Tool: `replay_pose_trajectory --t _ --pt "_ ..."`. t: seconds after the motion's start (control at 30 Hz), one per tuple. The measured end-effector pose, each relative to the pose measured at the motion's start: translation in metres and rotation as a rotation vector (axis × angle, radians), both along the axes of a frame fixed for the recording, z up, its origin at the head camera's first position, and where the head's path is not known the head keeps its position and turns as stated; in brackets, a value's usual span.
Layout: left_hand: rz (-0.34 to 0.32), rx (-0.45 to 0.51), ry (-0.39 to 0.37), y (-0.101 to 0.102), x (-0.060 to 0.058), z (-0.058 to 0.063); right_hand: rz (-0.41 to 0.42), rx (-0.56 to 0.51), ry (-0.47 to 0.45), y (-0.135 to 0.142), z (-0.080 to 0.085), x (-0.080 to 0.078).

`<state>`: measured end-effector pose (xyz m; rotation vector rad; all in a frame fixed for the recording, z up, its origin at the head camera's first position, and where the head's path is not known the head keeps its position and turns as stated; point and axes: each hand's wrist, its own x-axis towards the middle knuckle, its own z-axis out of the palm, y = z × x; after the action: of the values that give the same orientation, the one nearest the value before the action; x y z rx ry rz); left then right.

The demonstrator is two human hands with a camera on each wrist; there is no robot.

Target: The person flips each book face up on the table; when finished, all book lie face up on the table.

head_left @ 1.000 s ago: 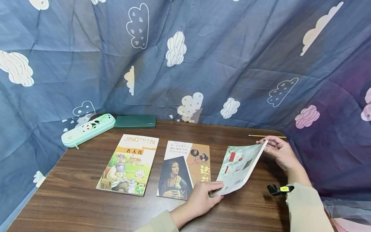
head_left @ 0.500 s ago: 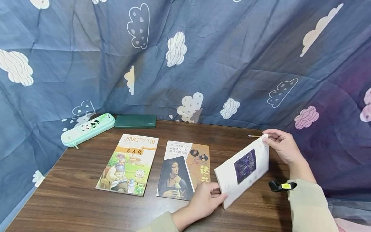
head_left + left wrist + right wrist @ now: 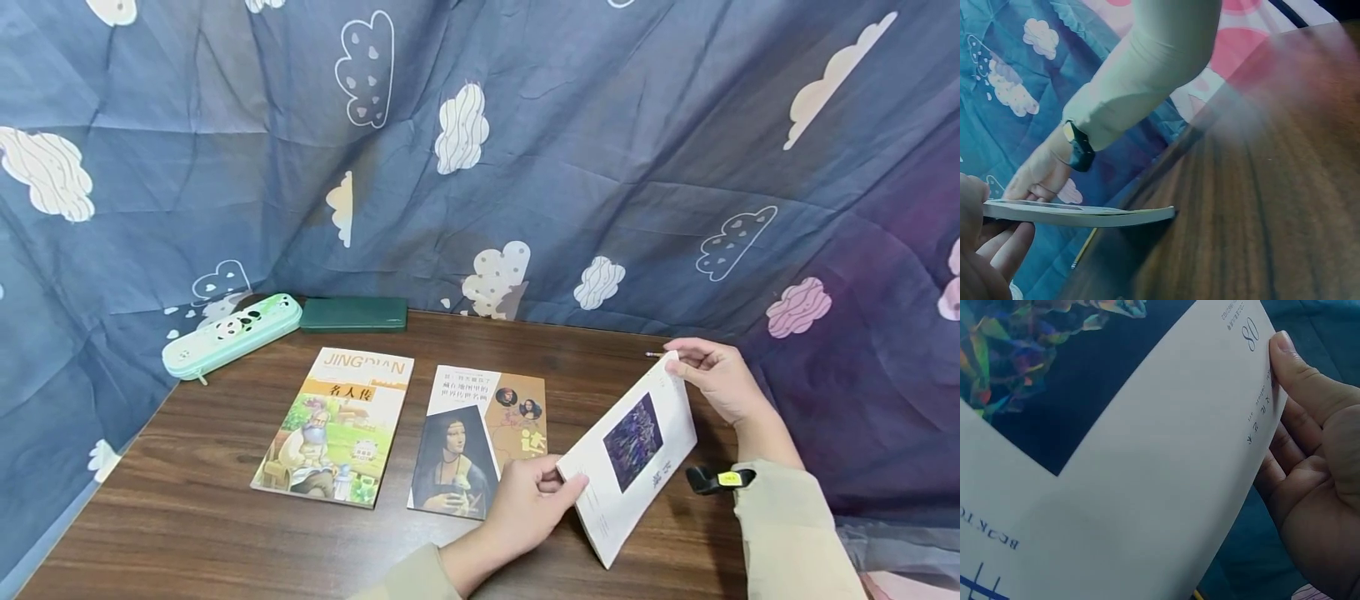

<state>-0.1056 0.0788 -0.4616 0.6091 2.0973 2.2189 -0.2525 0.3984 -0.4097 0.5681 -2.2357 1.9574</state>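
Note:
A thin white-covered book (image 3: 626, 458) with a dark square picture is held tilted above the right side of the table. My left hand (image 3: 528, 504) pinches its left edge, thumb on the cover and fingers beneath. My right hand (image 3: 716, 379) pinches the far upper corner. The right wrist view shows the right thumb on the edge of the cover (image 3: 1147, 475), other fingers curled behind it. In the left wrist view the book (image 3: 1097, 217) appears nearly edge-on. Left of it, a book with a portrait of a woman (image 3: 453, 458) lies flat, partly behind my left hand.
A book with a bearded figure (image 3: 333, 425) lies flat further left. At the back left are a mint panda pencil case (image 3: 232, 333) and a dark green case (image 3: 354, 315). A pencil (image 3: 654, 354) lies partly hidden behind my right hand. A cloud-patterned curtain hangs behind the table.
The held book has been turned over from its greenish side to the white cover with the dark picture. Its near corner has swung down toward me. Both hands still grip it.

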Motion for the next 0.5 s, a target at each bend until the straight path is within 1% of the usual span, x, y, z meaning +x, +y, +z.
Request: replay_pose_trajectory --t 0.13,0.2,0.33,0.4,0.5 --pt "0.015 0.02 -0.03 -0.003 -0.003 0.004 0.02 -0.019 -0.007 -0.001 -0.005 -0.004" --pt "0.01 0.032 -0.034 -0.003 -0.003 0.005 0.024 -0.017 -0.008 -0.001 -0.007 -0.005" --pt "0.002 0.019 -0.012 -0.005 -0.005 0.006 0.008 0.008 -0.021 -0.003 -0.011 -0.009" --pt "0.006 0.007 -0.001 -0.007 -0.005 0.007 -0.007 0.056 -0.047 -0.004 -0.015 -0.011" --pt "0.027 -0.017 0.013 -0.008 -0.004 0.005 -0.028 0.185 -0.106 -0.001 -0.023 -0.01"
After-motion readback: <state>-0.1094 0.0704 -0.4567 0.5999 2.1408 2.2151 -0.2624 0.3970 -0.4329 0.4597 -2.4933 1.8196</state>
